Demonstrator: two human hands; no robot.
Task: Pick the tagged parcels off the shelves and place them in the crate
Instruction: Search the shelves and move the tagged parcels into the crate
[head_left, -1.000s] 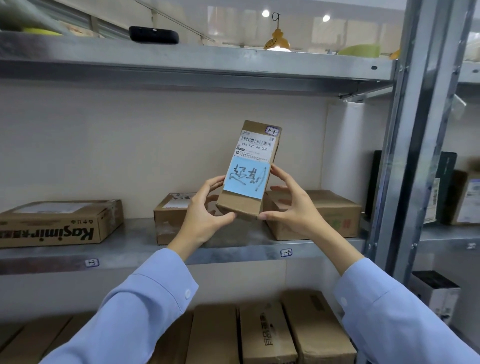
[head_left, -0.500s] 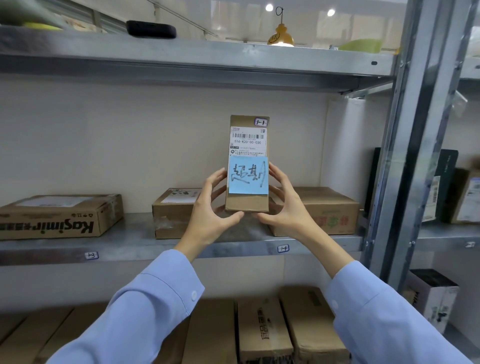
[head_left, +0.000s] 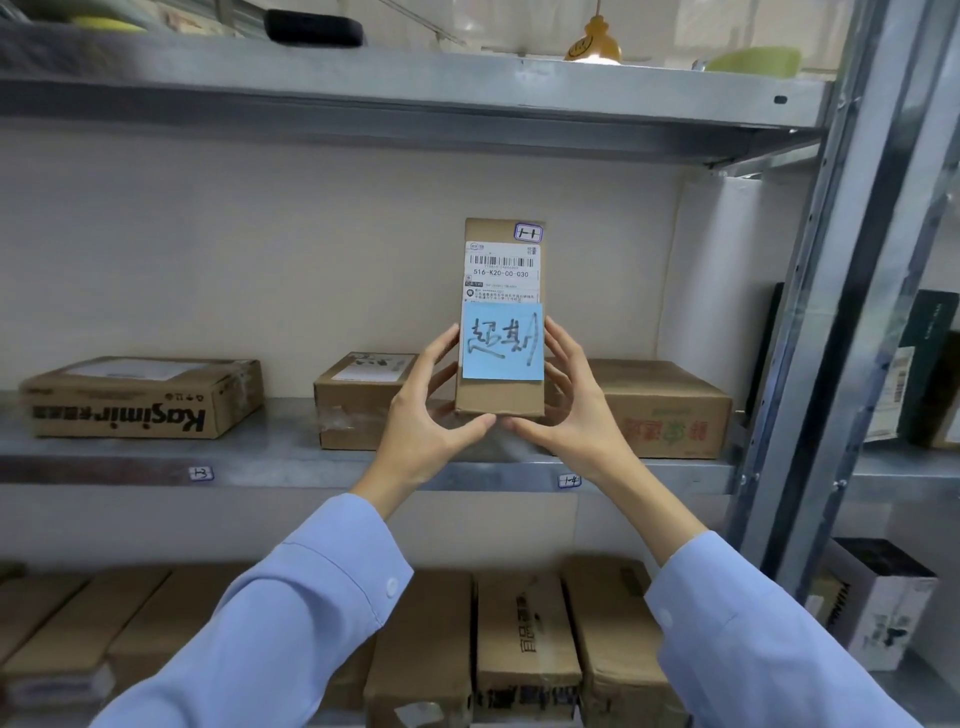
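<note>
A small brown cardboard parcel (head_left: 500, 395) stands upright in the air in front of the middle shelf. It carries a white barcode label and a blue sticky note (head_left: 502, 342) with handwriting. My left hand (head_left: 423, 415) grips its lower left side, thumb under the bottom edge. My right hand (head_left: 574, 410) grips its lower right side in the same way. No crate is in view.
On the middle shelf (head_left: 280, 457) lie a Kasimir box (head_left: 140, 397), a small box (head_left: 358, 400) behind my left hand and a wider box (head_left: 665, 410) to the right. Several boxes stand on the shelf below. A metal upright (head_left: 831, 291) rises at right.
The parcel has turned from tilted to upright and now faces me squarely. Both hands kept their hold and shifted slightly lower on it.
</note>
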